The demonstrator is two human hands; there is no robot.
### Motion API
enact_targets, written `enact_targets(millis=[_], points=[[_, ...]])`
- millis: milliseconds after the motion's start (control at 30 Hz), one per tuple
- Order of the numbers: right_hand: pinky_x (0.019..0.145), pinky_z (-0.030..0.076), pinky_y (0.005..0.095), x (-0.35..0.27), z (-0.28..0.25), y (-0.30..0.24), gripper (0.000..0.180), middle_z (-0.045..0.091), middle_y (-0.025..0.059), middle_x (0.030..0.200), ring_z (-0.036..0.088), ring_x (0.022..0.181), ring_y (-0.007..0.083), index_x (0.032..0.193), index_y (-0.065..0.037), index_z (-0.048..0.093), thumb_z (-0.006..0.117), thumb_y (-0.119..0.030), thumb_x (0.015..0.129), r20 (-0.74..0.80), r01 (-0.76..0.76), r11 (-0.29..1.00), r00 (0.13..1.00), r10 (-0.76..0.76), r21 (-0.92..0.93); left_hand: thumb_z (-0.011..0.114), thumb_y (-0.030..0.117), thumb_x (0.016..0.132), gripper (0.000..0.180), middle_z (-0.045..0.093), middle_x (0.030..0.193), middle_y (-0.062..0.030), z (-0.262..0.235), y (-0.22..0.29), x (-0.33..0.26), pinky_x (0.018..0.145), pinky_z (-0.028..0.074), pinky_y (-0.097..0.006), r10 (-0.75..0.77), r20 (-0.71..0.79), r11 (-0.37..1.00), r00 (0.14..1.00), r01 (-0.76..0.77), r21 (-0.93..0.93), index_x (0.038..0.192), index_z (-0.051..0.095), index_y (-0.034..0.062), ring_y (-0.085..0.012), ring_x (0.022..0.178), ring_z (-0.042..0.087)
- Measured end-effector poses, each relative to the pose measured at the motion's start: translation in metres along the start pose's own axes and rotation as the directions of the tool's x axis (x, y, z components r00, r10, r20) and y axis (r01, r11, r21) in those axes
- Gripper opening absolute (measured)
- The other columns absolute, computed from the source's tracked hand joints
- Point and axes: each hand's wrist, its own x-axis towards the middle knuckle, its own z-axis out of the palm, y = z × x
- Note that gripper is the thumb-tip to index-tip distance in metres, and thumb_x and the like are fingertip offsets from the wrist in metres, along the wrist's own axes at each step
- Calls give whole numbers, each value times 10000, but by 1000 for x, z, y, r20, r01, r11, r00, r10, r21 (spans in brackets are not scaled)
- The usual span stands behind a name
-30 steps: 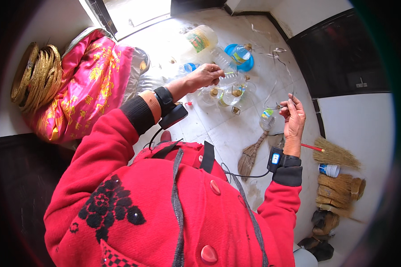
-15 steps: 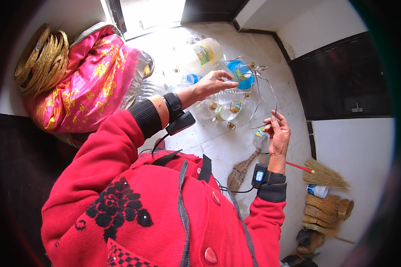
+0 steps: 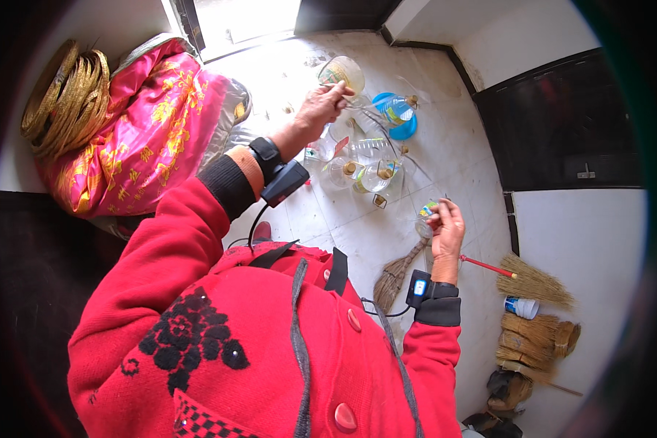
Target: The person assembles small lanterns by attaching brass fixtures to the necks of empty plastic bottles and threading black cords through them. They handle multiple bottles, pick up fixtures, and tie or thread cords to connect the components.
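My left hand (image 3: 324, 108) is raised over the far part of the floor, thumb and fingertips pinched on a thin, pale plastic strip (image 3: 378, 123). From there the strip slants down to the right above several clear plastic bottles (image 3: 377, 177) with yellowish caps. Closer to me, my right hand (image 3: 447, 228) has its fingertips pressed together; what they hold is too fine to make out. Just beyond that hand, partly hidden by it, lies another clear bottle with a green and yellow label (image 3: 426, 212). A large cloudy jug (image 3: 347, 71) stands behind my left hand.
A blue basin (image 3: 403, 130) sits beside the bottles. At left, coiled golden bands (image 3: 69, 98) lean against a pink and yellow cloth bundle (image 3: 150, 139). A brush (image 3: 396, 281), straw brooms (image 3: 536, 285) and white cups (image 3: 522, 307) lie to the right.
My left hand has moved left and away, closing on the strip. The strip's wide loop has straightened into a slanting line. My right hand has dropped slightly nearer to me.
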Motion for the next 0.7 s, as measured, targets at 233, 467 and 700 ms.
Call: enact_targets(millis=[233,467,700], points=[[450,392,171,8,-29,7,152,561,25,691,463,507,60,914,-52,555,597,-95,775,-134,36,992,991,-20,119,445,276,890,247,406,612,46,-30,-13,-2,376,197,-169,-123,5,992,992,123,30,889,514,38,-19,443,263],[658,444,350,3,-51,-11,194,599,128,788,572,721,276,841,-46,602,585,-202,726,121,196,288,958,-260,-937,462,246,884,211,397,605,48,-46,-10,3,361,191,-163,-140,-60,988,988,135,-73,897,506,40,-20,432,257],[456,415,270,10,-130,29,159,580,87,606,522,485,125,877,-23,606,572,-98,740,-191,-94,291,927,-324,-952,440,173,890,178,420,628,34,-88,-2,10,368,223,-144,-100,-163,978,982,67,-199,946,490,12,-20,446,295]])
